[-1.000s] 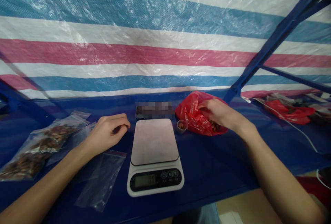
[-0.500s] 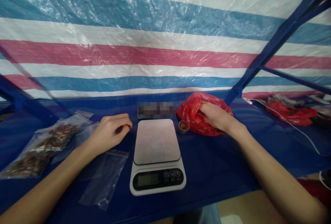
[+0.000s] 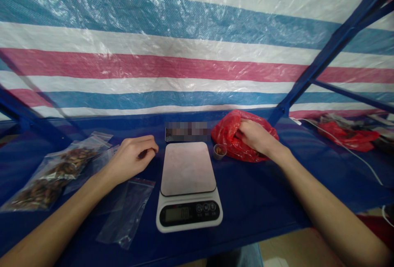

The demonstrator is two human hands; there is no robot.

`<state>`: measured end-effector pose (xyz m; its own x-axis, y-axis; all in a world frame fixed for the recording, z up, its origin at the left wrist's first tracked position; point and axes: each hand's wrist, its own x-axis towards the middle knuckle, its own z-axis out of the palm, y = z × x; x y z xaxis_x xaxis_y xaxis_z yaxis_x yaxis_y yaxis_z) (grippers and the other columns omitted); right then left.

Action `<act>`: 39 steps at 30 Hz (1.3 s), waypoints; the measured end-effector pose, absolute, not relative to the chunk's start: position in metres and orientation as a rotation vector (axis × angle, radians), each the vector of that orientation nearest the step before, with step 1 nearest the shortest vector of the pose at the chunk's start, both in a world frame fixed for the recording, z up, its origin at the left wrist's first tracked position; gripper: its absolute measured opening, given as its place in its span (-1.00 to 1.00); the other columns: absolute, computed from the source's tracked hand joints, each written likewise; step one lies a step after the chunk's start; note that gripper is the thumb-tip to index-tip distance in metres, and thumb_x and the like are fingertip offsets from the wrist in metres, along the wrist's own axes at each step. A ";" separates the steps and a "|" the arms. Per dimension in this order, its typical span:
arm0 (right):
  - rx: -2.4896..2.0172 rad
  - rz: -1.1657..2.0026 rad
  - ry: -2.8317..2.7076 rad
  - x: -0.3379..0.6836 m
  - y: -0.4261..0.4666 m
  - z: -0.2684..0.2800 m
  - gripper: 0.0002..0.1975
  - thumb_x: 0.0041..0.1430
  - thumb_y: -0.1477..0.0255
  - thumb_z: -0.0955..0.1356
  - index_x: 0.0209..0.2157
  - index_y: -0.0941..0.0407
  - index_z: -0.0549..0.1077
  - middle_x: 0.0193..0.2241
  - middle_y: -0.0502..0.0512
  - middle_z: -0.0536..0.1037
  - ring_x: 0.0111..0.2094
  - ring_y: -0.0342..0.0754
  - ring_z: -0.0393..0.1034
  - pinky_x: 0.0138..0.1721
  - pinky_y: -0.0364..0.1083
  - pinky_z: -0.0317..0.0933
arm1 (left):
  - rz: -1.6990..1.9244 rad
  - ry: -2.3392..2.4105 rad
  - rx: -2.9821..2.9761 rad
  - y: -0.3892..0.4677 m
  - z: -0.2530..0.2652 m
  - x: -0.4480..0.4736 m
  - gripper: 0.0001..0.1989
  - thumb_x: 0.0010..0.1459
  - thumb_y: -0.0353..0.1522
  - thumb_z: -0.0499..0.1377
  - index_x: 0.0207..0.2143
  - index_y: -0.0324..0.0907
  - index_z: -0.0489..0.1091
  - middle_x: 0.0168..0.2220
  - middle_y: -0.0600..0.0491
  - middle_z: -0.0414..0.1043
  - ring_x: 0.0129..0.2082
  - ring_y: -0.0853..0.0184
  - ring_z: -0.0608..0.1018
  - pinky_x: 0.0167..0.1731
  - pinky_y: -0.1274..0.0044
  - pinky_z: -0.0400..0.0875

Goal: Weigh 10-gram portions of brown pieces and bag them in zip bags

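Observation:
My left hand (image 3: 134, 156) rests on the blue table, left of a kitchen scale (image 3: 188, 170). Its fingers curl into a loose fist with a dark hollow; whether anything is inside I cannot make out. My right hand (image 3: 254, 135) reaches into the mouth of a red plastic bag (image 3: 229, 133), and the bag hides its fingertips. Between the bag and the scale stands a small clear cup (image 3: 219, 152) with brown pieces in it. The scale's platform is bare and its display looks like 0.0.
Filled zip bags (image 3: 61, 174) of brown dried pieces lie at the left. An empty zip bag (image 3: 124, 213) lies near the front edge. Behind the scale is a flat object with a blurred-out top (image 3: 186, 132). A white cable (image 3: 347, 148) and another red bag (image 3: 347, 135) are at right.
My right hand shifts slightly within the red bag's mouth. My left hand and the scale stay in place; the whole view has drifted a little.

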<state>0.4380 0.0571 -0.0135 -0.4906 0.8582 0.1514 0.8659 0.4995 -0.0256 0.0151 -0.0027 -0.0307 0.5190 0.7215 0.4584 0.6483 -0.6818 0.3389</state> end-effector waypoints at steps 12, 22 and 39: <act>-1.519 -0.049 -2.605 0.435 0.056 -0.006 -0.80 0.31 0.62 0.35 -0.17 0.15 0.61 -0.09 0.25 0.70 -0.08 0.13 0.62 -0.02 -0.02 0.38 | 0.872 1.197 2.614 -0.002 -0.031 0.015 -0.73 0.29 -0.51 0.05 -0.39 -0.17 0.49 -0.39 0.11 0.50 -0.47 0.44 0.52 -0.41 0.58 0.30; -1.548 -0.086 -2.577 0.432 0.058 -0.017 -0.78 0.29 0.64 0.32 -0.22 0.15 0.62 -0.14 0.29 0.70 -0.10 0.18 0.61 -0.05 0.02 0.39 | 0.878 1.201 2.598 -0.001 -0.033 0.013 -0.73 0.29 -0.51 0.04 -0.39 -0.17 0.49 -0.41 0.12 0.47 -0.49 0.44 0.48 -0.44 0.57 0.27; -1.225 0.035 -2.344 0.446 0.055 0.011 -0.82 0.31 0.52 0.32 -0.35 0.11 0.55 -0.30 0.16 0.67 -0.30 0.06 0.57 -0.21 -0.04 0.36 | 0.873 1.245 2.611 -0.002 -0.028 0.014 -0.72 0.28 -0.50 0.04 -0.40 -0.18 0.51 -0.41 0.10 0.51 -0.48 0.44 0.52 -0.46 0.58 0.28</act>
